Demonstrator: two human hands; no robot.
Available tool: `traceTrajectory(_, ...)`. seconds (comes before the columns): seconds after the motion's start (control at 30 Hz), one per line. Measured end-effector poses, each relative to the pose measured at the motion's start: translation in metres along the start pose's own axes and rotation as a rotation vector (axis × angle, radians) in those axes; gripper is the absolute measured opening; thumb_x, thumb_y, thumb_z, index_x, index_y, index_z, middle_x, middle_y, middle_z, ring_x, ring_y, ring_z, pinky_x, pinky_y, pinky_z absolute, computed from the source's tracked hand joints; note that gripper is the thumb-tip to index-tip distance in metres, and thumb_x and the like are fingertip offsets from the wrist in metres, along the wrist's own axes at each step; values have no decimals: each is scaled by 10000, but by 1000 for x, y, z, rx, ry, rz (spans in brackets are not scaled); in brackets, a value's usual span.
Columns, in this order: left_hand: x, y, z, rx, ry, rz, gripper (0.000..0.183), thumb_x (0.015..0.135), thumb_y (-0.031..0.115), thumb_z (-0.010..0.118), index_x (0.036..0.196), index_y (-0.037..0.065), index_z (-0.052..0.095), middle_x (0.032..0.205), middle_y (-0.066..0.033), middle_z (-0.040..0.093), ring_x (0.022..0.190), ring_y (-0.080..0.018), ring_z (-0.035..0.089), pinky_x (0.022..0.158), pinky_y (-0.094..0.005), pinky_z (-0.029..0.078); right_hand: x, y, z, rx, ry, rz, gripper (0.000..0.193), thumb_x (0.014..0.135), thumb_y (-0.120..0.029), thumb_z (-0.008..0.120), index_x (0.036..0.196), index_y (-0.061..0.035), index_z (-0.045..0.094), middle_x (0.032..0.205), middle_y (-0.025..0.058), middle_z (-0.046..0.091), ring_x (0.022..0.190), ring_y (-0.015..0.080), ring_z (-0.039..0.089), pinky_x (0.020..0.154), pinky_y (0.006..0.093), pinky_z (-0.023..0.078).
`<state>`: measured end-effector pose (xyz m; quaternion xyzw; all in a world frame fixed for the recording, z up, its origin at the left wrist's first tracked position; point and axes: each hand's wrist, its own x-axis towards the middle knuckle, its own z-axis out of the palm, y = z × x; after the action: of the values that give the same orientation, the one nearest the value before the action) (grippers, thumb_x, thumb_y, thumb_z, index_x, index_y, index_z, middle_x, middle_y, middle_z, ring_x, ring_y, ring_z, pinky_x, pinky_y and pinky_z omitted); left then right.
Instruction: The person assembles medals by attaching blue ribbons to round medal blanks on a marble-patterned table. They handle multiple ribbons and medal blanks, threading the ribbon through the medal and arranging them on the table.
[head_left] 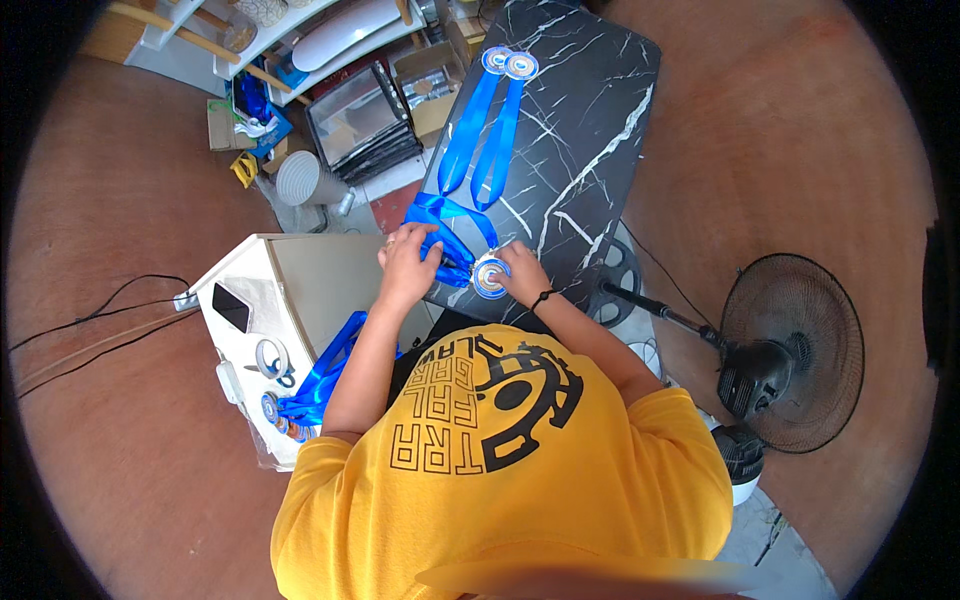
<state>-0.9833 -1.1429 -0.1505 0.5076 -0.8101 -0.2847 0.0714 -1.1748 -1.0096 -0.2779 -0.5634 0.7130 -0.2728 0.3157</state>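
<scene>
At the near end of the black marble-patterned table (590, 120) lies a round medal (488, 280) with a blue and white face. My right hand (524, 274) grips its right edge, fingertips over the face. A bunched blue ribbon (452, 240) lies to its left, and my left hand (408, 268) has its fingers closed around part of that ribbon. Two more medals, a left one (495, 60) and a right one (521, 66), lie side by side at the far end, their blue ribbons (470, 135) stretched toward me.
A white cabinet (325, 265) at my left holds a phone (231, 307), a tape roll (271, 357), scissors (287, 379) and several ribboned medals (271, 406). A black fan (800, 350) stands at right. Stacked trays (360, 120) and a shelf (340, 40) are far left.
</scene>
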Motion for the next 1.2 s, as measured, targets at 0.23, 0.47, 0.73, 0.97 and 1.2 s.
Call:
traceTrajectory(0.23,-4,2,-15,46,-177,9,371,919,340,615,1243,160,634,1296,-106,609,1243,-293,532,1051,-483,312,5,0,3,26,-28,169,336,744,-181,809,990,-42,629,1052,181,611,996,381,595,858,460,480)
traceTrajectory(0.47,-7,-9,-27,-29,-234,39,412,923,379,576,1242,125,634,1296,-167,613,1220,-361,553,1043,-553,321,-12,-28,-3,20,199,179,303,735,-145,810,898,-47,574,841,124,638,801,343,626,701,414,489)
traceTrajectory(0.73,-37,-3,-33,-147,-136,513,463,878,264,701,1295,92,601,1197,-168,663,1139,-311,619,955,-394,469,-33,-134,-61,412,222,87,224,787,-77,778,925,-27,610,750,55,621,680,121,577,632,282,478)
traceTrajectory(0.97,-57,67,-106,-576,-38,703,182,835,35,660,1012,35,702,953,-107,719,875,-253,695,792,-339,516,-62,-226,-161,619,286,-497,382,831,-262,791,1081,-52,591,1062,72,607,927,109,546,790,244,459)
traceTrajectory(1.2,-57,114,-151,-445,209,1331,381,738,-26,644,1082,128,702,1038,-28,714,858,-199,656,804,-330,460,-96,-245,-190,1247,-113,-24,273,997,-184,583,1213,-26,529,1194,76,590,1134,127,561,969,298,469)
